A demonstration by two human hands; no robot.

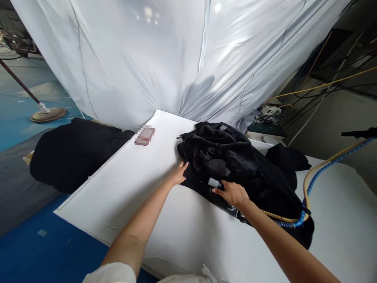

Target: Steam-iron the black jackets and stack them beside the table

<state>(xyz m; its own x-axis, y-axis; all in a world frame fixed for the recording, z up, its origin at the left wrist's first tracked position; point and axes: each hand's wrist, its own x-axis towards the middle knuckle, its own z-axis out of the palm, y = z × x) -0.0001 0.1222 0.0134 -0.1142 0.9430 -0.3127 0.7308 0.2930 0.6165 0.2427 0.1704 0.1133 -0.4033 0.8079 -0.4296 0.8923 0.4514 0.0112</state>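
hands at a crumpled black garment on a white padded table.

head view: one black garment [232,161] lies heaped at about 1 o'clock on the white table [132,188]. the left hand [178,174] rests flat and unclenched, fingertips touching the heap's edge at its 9 o'clock. the right hand [232,193] is curled around the grey handle [215,183] of what looks like an iron, mostly hidden at the heap's 6 o'clock. the cloth looks soft, light and limp, likely to slide; an edge or seam seems the best grip. one yellow-and-blue hose [312,184] trails off toward 3 o'clock. a second dark pile [76,153] sits at 9 o'clock, and one small reddish card [145,135] at 11.
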